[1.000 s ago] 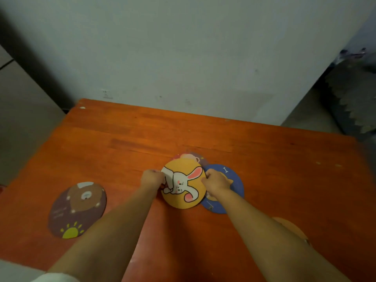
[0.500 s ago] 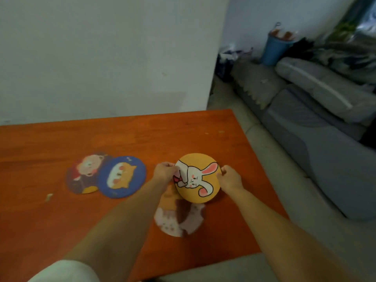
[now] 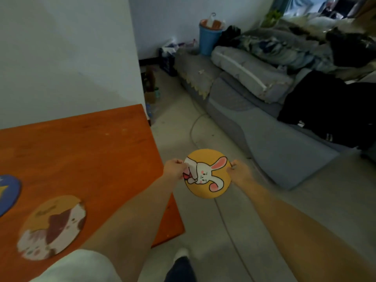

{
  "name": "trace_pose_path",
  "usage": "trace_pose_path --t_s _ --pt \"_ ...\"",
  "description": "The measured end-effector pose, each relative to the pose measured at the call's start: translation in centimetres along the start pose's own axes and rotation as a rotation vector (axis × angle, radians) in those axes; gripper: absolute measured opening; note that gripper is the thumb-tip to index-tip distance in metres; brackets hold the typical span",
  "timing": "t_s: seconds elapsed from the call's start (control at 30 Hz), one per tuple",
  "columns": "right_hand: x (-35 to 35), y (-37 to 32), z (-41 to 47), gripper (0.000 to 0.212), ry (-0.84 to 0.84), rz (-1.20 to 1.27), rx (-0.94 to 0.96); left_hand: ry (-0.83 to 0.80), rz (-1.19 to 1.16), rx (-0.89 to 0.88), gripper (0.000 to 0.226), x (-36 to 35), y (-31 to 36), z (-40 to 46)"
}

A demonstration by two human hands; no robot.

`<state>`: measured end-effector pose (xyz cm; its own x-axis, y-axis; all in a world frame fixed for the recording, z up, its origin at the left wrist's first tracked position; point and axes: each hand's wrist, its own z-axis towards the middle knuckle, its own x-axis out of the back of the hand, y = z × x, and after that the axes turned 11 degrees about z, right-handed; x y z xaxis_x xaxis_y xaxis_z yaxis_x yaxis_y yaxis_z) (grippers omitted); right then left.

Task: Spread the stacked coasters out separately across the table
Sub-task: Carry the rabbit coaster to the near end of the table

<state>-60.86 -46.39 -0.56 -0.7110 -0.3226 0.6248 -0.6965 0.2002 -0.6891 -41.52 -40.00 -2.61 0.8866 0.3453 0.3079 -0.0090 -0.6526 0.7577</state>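
Note:
A round yellow coaster with a white rabbit [image 3: 211, 176] is held in the air past the right edge of the orange table [image 3: 85, 151], over the floor. My left hand [image 3: 175, 168] pinches its left rim and my right hand [image 3: 238, 171] pinches its right rim. On the table lies a coaster with a brown and white cat [image 3: 53, 226] near the front. A blue coaster [image 3: 8, 192] shows partly at the left edge of the view.
A grey sofa [image 3: 264, 123] piled with bedding and dark clothes stands to the right. A blue bucket [image 3: 208, 37] stands by the far wall. A cable [image 3: 193, 127] lies on the floor. My foot [image 3: 181, 255] is beside the table's corner.
Both hands lifted the rabbit coaster off the pile and carried it right, beyond the table's edge. The view swung right, so the sofa shows and the other coasters slid left.

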Motion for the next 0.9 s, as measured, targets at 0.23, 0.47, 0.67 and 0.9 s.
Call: trace_pose_path --t_s 0.23,0.47,0.67,0.9 --pt "5.1 -1.8 10.3 0.030 -0.012 -0.048 0.072 -0.035 -0.054 -0.004 0.028 -5.1 6.1 8.3" --pt "11.3 -8.2 23.8 0.020 -0.044 -0.155 0.139 -0.018 -0.050 -0.055 0.005 -8.6 17.2 16.6" --pt "7.4 -14.4 31.7 0.015 -0.265 -0.200 0.288 0.130 -0.101 0.047 0.022 -4.5 18.7 19.9" --pt "-4.3 -24.3 35.7 0.016 -0.663 -0.289 0.521 0.511 -0.270 0.231 0.014 2.9 15.5 19.8"
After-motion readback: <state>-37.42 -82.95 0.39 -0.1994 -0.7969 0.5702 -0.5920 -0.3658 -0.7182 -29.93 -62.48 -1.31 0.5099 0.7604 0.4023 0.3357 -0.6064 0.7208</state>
